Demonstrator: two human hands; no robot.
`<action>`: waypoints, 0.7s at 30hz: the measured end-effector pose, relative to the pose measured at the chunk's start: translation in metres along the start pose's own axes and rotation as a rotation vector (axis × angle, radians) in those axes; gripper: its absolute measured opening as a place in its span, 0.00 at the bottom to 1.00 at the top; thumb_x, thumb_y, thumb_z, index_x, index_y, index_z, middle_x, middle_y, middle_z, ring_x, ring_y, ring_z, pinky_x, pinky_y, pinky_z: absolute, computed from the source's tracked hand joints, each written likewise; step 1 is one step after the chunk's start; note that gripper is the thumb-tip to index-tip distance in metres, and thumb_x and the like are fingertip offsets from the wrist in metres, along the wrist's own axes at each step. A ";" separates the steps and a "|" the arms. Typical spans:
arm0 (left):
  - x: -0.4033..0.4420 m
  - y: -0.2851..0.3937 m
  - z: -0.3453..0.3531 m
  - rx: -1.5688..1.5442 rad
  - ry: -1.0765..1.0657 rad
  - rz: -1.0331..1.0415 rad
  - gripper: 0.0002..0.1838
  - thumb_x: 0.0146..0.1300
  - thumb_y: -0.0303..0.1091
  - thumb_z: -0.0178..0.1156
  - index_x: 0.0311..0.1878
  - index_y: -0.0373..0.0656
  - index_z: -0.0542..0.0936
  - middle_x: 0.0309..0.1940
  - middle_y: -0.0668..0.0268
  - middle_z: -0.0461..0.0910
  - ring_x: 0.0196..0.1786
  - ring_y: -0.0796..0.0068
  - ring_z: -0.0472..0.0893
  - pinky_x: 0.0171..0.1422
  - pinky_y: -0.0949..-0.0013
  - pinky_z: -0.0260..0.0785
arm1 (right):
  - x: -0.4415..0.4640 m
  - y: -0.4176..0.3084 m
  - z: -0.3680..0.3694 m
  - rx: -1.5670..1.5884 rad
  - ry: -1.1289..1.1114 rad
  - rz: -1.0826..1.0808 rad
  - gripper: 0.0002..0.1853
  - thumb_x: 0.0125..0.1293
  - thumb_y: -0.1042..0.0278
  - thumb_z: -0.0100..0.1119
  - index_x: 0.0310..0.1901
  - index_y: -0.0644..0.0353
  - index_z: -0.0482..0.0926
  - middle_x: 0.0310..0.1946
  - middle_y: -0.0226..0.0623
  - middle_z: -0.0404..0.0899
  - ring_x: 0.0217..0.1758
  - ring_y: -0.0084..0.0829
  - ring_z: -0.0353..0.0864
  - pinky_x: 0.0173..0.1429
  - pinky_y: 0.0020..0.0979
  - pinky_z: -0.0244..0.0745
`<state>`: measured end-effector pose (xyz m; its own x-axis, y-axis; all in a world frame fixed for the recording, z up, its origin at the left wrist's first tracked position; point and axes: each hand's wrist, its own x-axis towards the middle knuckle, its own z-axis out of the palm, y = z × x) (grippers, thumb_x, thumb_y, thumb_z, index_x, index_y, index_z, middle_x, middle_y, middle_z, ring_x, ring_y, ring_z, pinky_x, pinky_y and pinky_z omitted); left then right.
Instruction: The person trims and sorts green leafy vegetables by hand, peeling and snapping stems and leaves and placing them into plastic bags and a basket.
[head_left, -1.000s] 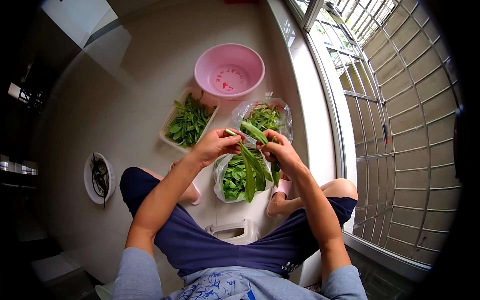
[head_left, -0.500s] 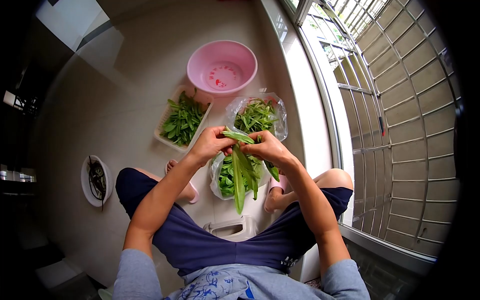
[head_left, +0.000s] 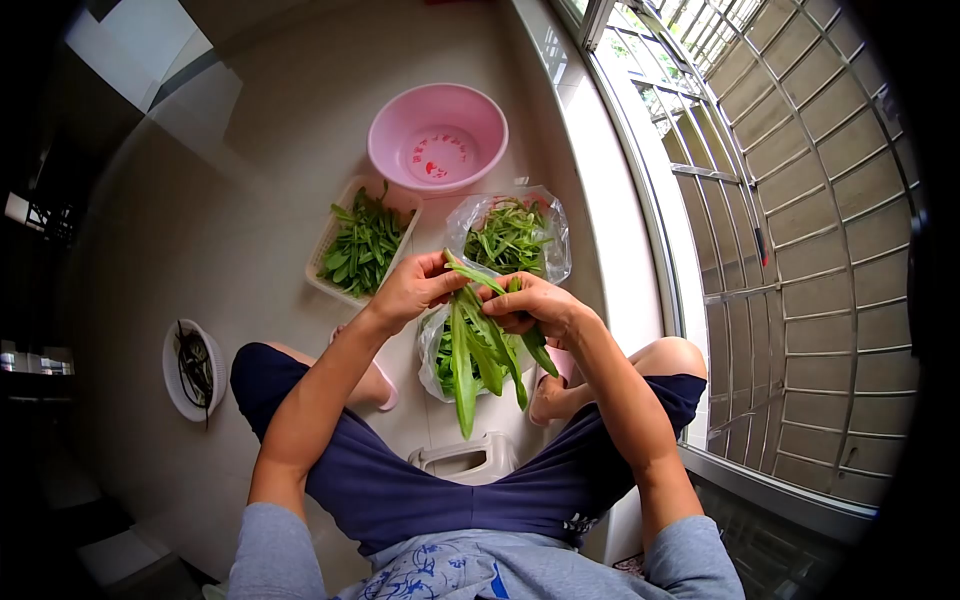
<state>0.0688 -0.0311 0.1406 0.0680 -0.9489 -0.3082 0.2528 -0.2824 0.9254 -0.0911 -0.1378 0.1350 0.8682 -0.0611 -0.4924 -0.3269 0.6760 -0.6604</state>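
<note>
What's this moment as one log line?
left hand: holding leafy greens; right hand: holding leafy greens; below: clear plastic bag; ahead: pink plastic basin

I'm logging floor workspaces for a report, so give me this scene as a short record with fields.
Left hand: closed on long green leaves
Right hand: gripping more of these leaves
Near bag: clear plastic, holding greens, beneath the hanging leaves
Far bag: clear plastic, also holding greens
Tray: pale, holding greens, left of far bag
Basin: pink, beyond the tray
Basket: white, at far left, holding dark strands
</note>
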 end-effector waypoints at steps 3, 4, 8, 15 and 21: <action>0.003 -0.004 -0.005 0.115 0.065 0.090 0.05 0.56 0.31 0.51 0.32 0.40 0.73 0.23 0.73 0.72 0.26 0.87 0.67 0.31 0.82 0.60 | -0.001 0.001 -0.004 0.012 -0.042 0.041 0.06 0.49 0.77 0.55 0.31 0.60 0.71 0.15 0.23 0.63 0.13 0.12 0.55 0.15 0.14 0.47; 0.004 -0.005 -0.006 0.116 0.064 0.091 0.05 0.56 0.31 0.51 0.32 0.40 0.73 0.23 0.73 0.72 0.26 0.87 0.67 0.31 0.82 0.60 | 0.000 0.003 -0.005 0.002 -0.016 0.052 0.06 0.49 0.77 0.55 0.31 0.60 0.71 0.15 0.23 0.63 0.13 0.12 0.55 0.15 0.14 0.47; 0.002 -0.003 -0.003 0.048 0.091 0.140 0.04 0.55 0.29 0.52 0.33 0.39 0.73 0.26 0.72 0.72 0.29 0.86 0.69 0.37 0.81 0.61 | 0.001 0.001 -0.003 -0.051 0.109 0.034 0.03 0.48 0.74 0.54 0.27 0.60 0.72 0.14 0.23 0.62 0.12 0.13 0.55 0.15 0.15 0.46; 0.002 -0.004 0.003 0.116 0.161 0.206 0.04 0.54 0.27 0.53 0.33 0.38 0.73 0.26 0.72 0.73 0.31 0.86 0.70 0.38 0.82 0.62 | 0.008 0.005 -0.010 0.061 0.212 -0.013 0.04 0.48 0.70 0.51 0.25 0.61 0.72 0.12 0.22 0.59 0.12 0.14 0.51 0.15 0.17 0.43; 0.001 -0.006 0.004 0.122 0.219 0.250 0.04 0.54 0.28 0.54 0.32 0.38 0.74 0.25 0.72 0.73 0.29 0.86 0.70 0.36 0.82 0.63 | 0.007 0.004 -0.005 0.128 0.314 -0.103 0.05 0.50 0.72 0.50 0.23 0.63 0.72 0.13 0.24 0.62 0.14 0.14 0.56 0.16 0.17 0.47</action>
<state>0.0630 -0.0306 0.1355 0.3215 -0.9419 -0.0969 0.0857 -0.0730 0.9936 -0.0881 -0.1394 0.1256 0.7302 -0.3432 -0.5908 -0.1770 0.7402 -0.6487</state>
